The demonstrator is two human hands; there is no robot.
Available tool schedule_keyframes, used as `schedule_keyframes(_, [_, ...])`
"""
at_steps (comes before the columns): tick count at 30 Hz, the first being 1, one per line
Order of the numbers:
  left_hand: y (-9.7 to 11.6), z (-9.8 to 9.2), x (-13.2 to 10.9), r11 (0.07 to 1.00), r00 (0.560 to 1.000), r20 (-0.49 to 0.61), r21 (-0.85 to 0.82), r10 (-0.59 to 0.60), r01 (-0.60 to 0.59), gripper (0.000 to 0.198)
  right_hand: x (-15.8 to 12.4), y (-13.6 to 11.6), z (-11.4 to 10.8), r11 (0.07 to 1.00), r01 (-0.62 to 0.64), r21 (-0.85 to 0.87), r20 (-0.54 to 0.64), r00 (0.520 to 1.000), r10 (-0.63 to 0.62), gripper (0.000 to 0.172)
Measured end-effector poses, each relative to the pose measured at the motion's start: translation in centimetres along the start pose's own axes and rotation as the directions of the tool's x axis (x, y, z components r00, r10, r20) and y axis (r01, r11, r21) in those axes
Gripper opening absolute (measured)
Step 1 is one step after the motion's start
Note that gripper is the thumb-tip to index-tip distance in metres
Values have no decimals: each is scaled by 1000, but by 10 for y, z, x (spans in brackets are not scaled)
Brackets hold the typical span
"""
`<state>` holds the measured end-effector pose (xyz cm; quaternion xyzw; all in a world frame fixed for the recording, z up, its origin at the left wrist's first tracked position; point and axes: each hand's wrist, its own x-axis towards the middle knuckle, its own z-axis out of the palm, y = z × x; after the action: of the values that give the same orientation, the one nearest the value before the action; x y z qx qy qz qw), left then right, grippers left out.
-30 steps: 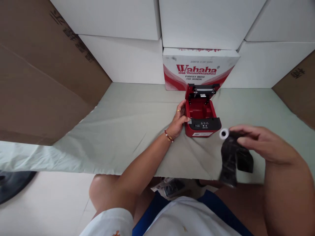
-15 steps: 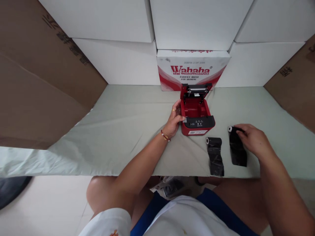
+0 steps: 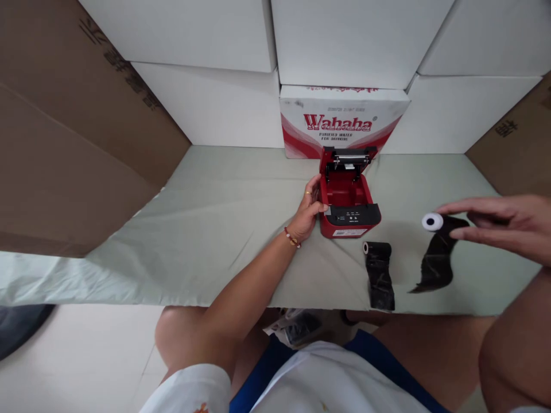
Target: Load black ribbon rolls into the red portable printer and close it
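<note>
A small red printer (image 3: pixel 348 198) with its lid open stands on the pale green cloth (image 3: pixel 224 229). My left hand (image 3: pixel 308 211) rests against the printer's left side, fingers curled on its edge. My right hand (image 3: pixel 505 225) is lifted at the right and pinches a roll in a black wrapper (image 3: pixel 438 252), its white core end facing me and the black wrapper hanging down. A second black-wrapped roll (image 3: pixel 379 274) lies on the cloth between the printer and my right hand.
A red and white Wahaha carton (image 3: pixel 344 117) sits right behind the printer, among white boxes (image 3: pixel 206 92). Brown cardboard (image 3: pixel 64 132) leans at the left and at the far right. A black packet (image 3: pixel 297 328) lies by my knees below the cloth's front edge.
One second ago my right hand held both black rolls in the air. It set them on the cloth, then lifted one roll again to the right. The left hand stayed on the printer.
</note>
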<state>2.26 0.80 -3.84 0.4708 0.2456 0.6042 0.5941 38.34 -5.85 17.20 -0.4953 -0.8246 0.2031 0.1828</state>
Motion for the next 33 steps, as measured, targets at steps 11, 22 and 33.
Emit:
schedule_keyframes(11, [2,-1,0,998,1000,18,69,-2,1,90,134,-94,136,844,-202,-497,-105,979,172,47])
schedule_keyframes(22, [5,5,0,999,1000,3,53,-13,12,91,163,-83,147,808,-171,-564,11,977,215,50])
schedule_keyframes(33, [6,9,-7,996,1000,-6,83,23,-23,85,97,-68,120,983,173,-67,-118,977,-180,34])
